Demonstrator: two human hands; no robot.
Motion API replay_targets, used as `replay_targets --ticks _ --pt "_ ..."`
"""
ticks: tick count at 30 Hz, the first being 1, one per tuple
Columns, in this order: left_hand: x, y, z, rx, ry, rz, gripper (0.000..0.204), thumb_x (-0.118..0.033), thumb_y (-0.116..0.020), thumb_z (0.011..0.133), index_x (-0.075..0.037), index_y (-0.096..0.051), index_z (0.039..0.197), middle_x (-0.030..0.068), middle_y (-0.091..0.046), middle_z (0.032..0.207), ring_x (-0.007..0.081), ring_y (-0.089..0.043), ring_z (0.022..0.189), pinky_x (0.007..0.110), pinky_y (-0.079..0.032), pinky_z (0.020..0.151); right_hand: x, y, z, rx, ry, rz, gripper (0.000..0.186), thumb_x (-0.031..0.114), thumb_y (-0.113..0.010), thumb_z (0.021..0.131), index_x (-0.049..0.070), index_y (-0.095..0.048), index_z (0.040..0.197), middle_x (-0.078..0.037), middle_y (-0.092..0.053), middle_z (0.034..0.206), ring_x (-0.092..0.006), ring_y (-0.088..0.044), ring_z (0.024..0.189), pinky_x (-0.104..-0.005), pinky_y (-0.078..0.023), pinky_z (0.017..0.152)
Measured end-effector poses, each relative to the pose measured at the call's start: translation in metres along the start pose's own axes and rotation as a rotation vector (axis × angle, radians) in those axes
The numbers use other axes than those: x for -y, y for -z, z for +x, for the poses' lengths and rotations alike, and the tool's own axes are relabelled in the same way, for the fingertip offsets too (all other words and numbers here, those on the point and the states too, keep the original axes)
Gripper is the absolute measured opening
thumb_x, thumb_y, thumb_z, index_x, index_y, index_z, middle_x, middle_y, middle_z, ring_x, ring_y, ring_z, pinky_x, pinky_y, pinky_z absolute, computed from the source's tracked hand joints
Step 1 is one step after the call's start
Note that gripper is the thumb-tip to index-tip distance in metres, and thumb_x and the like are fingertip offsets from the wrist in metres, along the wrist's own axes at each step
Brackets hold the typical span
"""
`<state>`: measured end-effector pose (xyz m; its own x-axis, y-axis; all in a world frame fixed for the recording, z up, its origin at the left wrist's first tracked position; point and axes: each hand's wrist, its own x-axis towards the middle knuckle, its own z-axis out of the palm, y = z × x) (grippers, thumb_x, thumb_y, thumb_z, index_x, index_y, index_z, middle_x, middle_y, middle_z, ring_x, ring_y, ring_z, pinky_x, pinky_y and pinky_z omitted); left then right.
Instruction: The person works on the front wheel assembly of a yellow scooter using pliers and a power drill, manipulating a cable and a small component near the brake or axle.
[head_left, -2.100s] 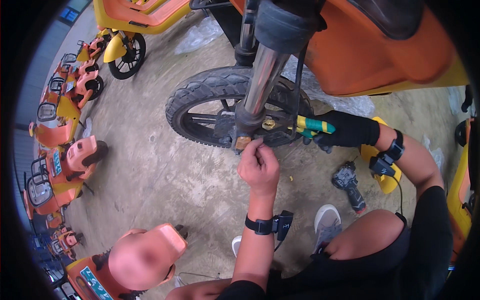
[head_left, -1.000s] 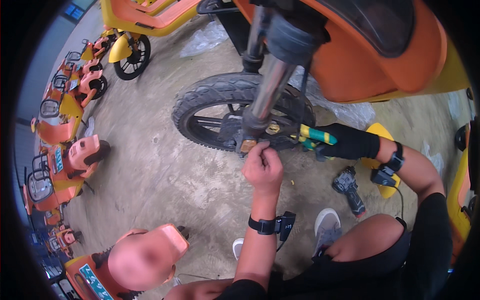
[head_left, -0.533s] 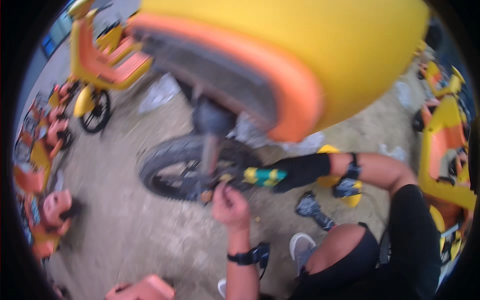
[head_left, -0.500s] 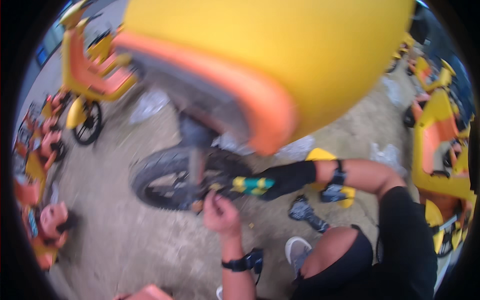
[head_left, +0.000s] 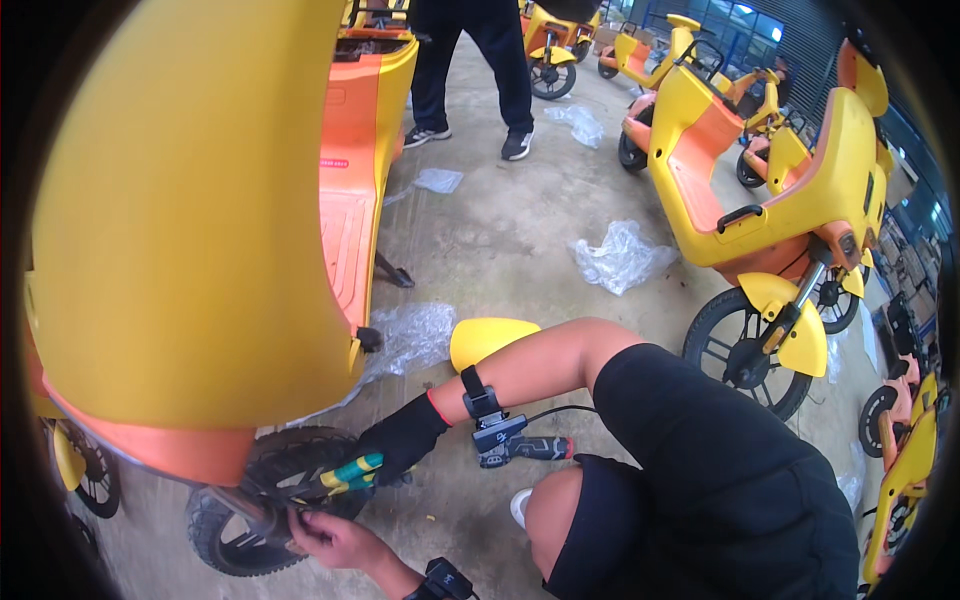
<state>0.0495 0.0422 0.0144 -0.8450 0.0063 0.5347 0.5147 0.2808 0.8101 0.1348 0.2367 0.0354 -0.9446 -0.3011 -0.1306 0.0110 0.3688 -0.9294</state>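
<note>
My right hand (head_left: 400, 445), in a black glove with a strap-on device (head_left: 492, 428) on the wrist, grips a green and yellow tool handle (head_left: 340, 475) pointed at the hub of a scooter's black front wheel (head_left: 215, 535). My bare left hand (head_left: 330, 540) sits just below it, fingers pinched at the wheel axle by the fork end. The scooter's big yellow and orange front shell (head_left: 190, 230) hangs over the wheel and hides most of the fork.
A loose yellow fender (head_left: 485, 338) and crumpled plastic wrap (head_left: 620, 255) lie on the concrete floor. Another yellow and orange scooter (head_left: 790, 200) stands at the right, with more behind. A person in dark trousers (head_left: 470, 60) stands at the back.
The view has swung upward from the wheel to the floor and scooters beyond. Both hands have stayed at the axle, with the tool still in the right one.
</note>
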Motion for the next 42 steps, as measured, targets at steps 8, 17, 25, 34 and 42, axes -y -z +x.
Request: replay_targets --ticks 8,17,25,34,42 --pt "0.003 0.002 -0.006 -0.040 -0.054 -0.087 0.020 -0.003 -0.054 0.095 0.000 -0.068 0.110 0.0216 -0.064 0.106 0.0305 -0.061 0.087 0.037 -0.050 0.073 0.055 0.029 -0.006 0.073 -0.040 -0.200 0.024 0.018 -0.066 0.085 -0.004 -0.057 0.089 -0.010 -0.064 0.072 -0.0193 -0.056 0.062 -0.0381 -0.046 0.058" --pt "0.000 0.001 -0.012 -0.069 -0.037 -0.034 0.017 -0.002 -0.057 0.093 0.001 -0.068 0.106 0.0159 -0.069 0.083 0.0228 -0.063 0.066 0.032 -0.050 0.060 0.109 0.044 0.001 0.205 -0.450 -0.230 0.025 0.019 -0.067 0.088 -0.003 -0.058 0.095 -0.010 -0.065 0.075 -0.0187 -0.064 0.069 -0.0359 -0.053 0.060" --pt "-0.003 -0.004 -0.013 0.017 0.013 -0.108 0.018 -0.001 -0.055 0.094 0.002 -0.066 0.108 0.0168 -0.070 0.089 0.0256 -0.066 0.075 0.034 -0.051 0.067 0.049 0.020 -0.019 0.084 -0.252 0.060 0.029 0.023 -0.072 0.085 0.002 -0.061 0.103 -0.003 -0.064 0.088 -0.0105 -0.057 0.077 -0.0315 -0.049 0.070" --pt "0.013 0.001 -0.009 0.008 -0.029 -0.137 0.028 -0.007 -0.058 0.092 -0.001 -0.060 0.120 0.0129 -0.067 0.087 0.0193 -0.060 0.067 0.034 -0.049 0.060 0.025 -0.016 -0.006 -0.012 -0.081 0.214 0.043 0.023 -0.067 0.093 0.005 -0.055 0.130 0.000 -0.064 0.102 -0.0072 -0.052 0.078 -0.0278 -0.049 0.071" --pt "-0.012 -0.001 -0.023 0.111 -0.106 0.150 0.019 -0.013 -0.061 0.087 -0.003 -0.062 0.103 0.0160 -0.062 0.069 0.0366 -0.063 0.057 0.044 -0.051 0.051 0.028 -0.011 -0.014 -0.044 -0.176 0.081 0.046 0.017 -0.067 0.091 0.007 -0.052 0.134 -0.001 -0.062 0.114 -0.0086 -0.055 0.102 -0.0291 -0.048 0.088"
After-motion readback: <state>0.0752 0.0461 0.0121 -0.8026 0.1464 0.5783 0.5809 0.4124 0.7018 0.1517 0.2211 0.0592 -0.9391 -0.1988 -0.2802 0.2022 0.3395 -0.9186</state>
